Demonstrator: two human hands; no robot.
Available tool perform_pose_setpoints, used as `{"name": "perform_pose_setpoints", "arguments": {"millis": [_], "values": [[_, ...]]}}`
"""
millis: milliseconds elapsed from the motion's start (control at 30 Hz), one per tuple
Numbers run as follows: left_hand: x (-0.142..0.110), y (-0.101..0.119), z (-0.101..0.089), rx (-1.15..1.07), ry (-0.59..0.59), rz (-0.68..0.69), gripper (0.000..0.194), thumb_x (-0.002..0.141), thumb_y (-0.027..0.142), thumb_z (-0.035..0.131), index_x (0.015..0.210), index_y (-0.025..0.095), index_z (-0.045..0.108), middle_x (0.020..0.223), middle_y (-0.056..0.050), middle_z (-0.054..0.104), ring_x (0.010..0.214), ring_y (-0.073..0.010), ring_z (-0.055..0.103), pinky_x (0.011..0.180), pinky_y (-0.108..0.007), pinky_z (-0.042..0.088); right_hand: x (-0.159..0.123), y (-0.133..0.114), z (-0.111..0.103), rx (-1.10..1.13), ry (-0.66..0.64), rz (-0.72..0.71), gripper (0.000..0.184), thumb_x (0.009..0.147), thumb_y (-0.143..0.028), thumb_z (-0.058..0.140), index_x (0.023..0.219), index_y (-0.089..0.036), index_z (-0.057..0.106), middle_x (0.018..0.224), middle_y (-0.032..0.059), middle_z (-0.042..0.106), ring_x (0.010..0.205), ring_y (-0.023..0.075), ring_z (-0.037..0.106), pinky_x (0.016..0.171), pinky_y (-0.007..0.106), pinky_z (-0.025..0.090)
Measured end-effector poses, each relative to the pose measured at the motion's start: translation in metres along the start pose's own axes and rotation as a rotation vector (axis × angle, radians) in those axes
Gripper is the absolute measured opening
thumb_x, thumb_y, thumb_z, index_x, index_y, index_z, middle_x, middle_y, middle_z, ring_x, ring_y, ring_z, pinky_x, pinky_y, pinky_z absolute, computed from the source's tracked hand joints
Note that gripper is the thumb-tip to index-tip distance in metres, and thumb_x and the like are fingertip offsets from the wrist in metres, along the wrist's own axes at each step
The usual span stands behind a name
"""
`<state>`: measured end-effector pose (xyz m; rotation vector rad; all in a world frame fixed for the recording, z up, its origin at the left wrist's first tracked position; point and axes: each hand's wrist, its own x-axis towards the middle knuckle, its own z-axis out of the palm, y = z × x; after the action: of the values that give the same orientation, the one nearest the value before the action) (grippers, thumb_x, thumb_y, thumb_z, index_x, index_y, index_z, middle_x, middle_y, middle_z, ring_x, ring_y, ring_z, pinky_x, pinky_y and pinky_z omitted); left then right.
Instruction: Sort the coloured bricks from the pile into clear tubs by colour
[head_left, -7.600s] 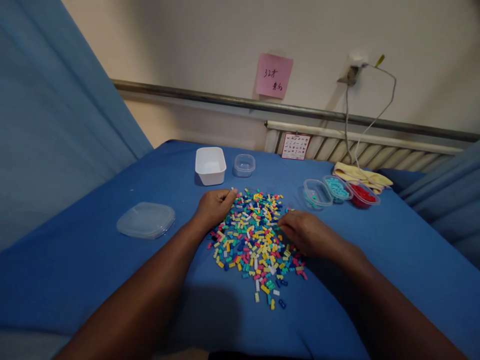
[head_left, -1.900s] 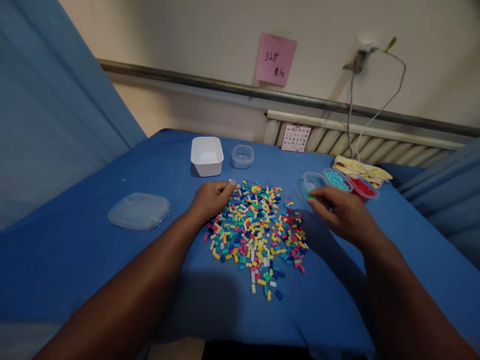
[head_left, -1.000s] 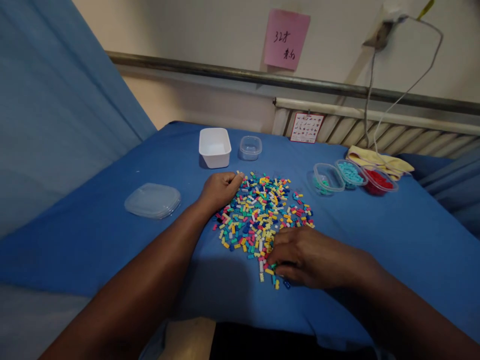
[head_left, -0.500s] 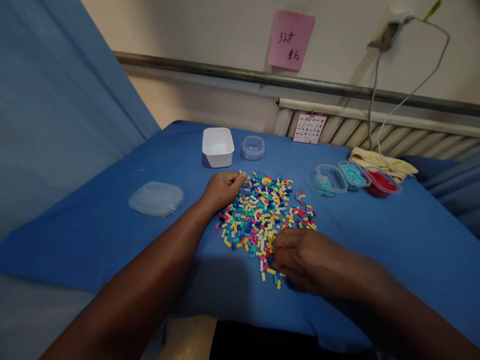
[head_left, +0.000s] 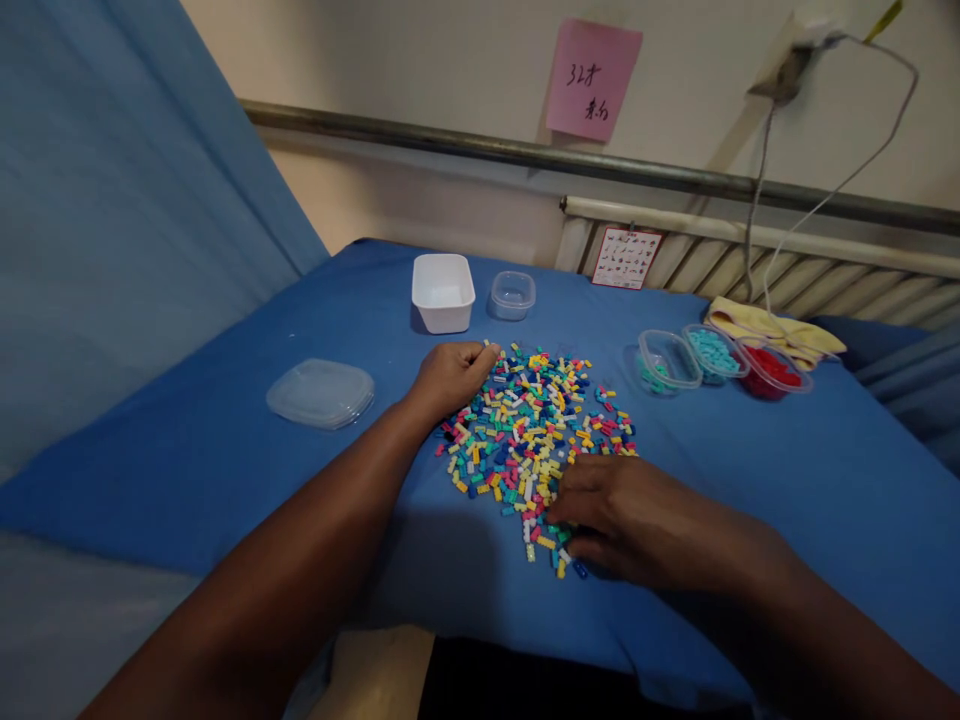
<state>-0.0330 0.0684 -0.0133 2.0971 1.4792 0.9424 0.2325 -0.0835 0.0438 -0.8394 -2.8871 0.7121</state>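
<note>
A spread pile of small toy building bricks (head_left: 525,425) in yellow, pink, blue, green and white lies on the blue cloth. My left hand (head_left: 454,378) rests at the pile's upper left edge, fingers curled and thumb pressed to the index finger. Whatever its fingertips may hold is too small to make out. Low over the pile's lower right side is my right hand (head_left: 611,510), its thumb and fingers apart and reaching down to the bricks. A white brick and a dark blue brick (head_left: 580,570) lie by its thumb.
Behind the pile stand a white tub (head_left: 442,295) and a clear container (head_left: 513,296). To the right are containers of green bricks (head_left: 658,378), turquoise bricks (head_left: 712,350) and red bricks (head_left: 771,372), beside a yellow cloth (head_left: 776,330). Clear lids (head_left: 321,392) lie stacked at left.
My right hand's thumb and fingers have spread apart from a closed pinch, uncovering bricks near the thumb. The left hand keeps its place at the pile. The view has shifted slightly.
</note>
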Motion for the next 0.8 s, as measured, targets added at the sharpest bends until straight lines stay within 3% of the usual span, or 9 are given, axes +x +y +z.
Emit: {"name": "perform_pose_setpoints", "arguments": {"millis": [167,500,700,800], "values": [[0.000,0.001,0.000,0.011,0.005,0.000,0.057,0.100,0.055,0.050,0.055,0.020,0.048,0.051,0.002,0.043,0.054,-0.0133,0.040,0.056,-0.031,0.020,0.009,-0.010,0.003,-0.098,-0.026,-0.017,0.024,0.109,-0.022,0.052,0.089,-0.018,0.066,0.093,0.0044,0.068,0.087,0.0177,0.058,0.084,0.033,0.042],[0.001,-0.002,0.000,0.007,0.001,-0.006,0.058,0.100,0.058,0.049,0.055,0.020,0.049,0.052,0.002,0.042,0.054,-0.0131,0.039,0.055,-0.031,0.020,0.010,-0.008,0.010,-0.113,0.035,-0.100,0.024,0.108,-0.023,0.050,0.088,-0.019,0.063,0.091,0.0037,0.067,0.084,0.0167,0.055,0.081,0.032,0.042],[0.002,-0.004,-0.002,0.017,0.001,-0.016,0.058,0.099,0.059,0.050,0.056,0.020,0.050,0.052,0.001,0.044,0.054,-0.0135,0.039,0.054,-0.031,0.020,0.012,-0.011,0.005,-0.090,0.069,-0.091,0.026,0.109,-0.025,0.048,0.090,-0.018,0.065,0.091,0.0049,0.068,0.087,0.0173,0.058,0.087,0.033,0.045],[0.002,-0.003,-0.004,0.000,0.012,-0.011,0.056,0.098,0.057,0.051,0.056,0.020,0.052,0.052,0.001,0.045,0.053,-0.0141,0.039,0.054,-0.031,0.020,0.007,-0.003,-0.004,-0.022,0.131,-0.084,0.014,0.103,-0.018,0.054,0.097,-0.018,0.067,0.095,0.0047,0.069,0.090,0.0171,0.060,0.086,0.031,0.047]]}}
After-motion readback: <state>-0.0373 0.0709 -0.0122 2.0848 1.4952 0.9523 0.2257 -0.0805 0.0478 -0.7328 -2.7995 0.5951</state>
